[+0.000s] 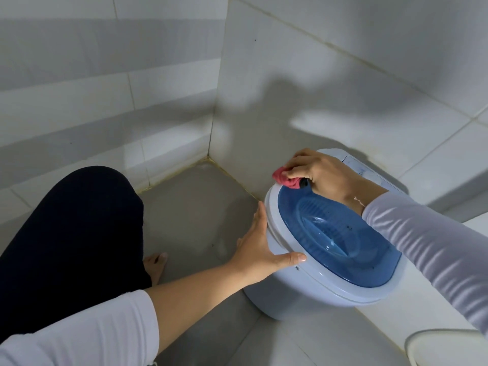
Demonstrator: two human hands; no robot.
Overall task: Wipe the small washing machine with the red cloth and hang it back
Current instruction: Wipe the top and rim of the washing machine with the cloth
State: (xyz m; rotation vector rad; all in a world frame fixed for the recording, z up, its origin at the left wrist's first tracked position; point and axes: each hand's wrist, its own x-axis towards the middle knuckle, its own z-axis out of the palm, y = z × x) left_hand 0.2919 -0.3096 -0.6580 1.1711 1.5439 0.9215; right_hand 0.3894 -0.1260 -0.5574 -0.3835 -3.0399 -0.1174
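Red cloth (285, 177) mostly hidden under closed right hand (323, 175), bunched, pressed on far rim of small washing machine (317, 270). Black knob (304, 183) half covered beside cloth. Left hand (264, 248) laid open, flat against machine's near side. Blue lid (340, 240) seen between hands. Grey floor (195, 207), white tiled walls (105, 88) around; white object (446, 347) cut off below right sleeve (433, 244).

The washing machine (285, 281) has a smooth, glossy white plastic body and a translucent blue plastic lid (340, 233). The red cloth (286, 178) looks soft and matt. Wall tiles (369, 75) are glazed and shiny; the floor (190, 207) is duller.
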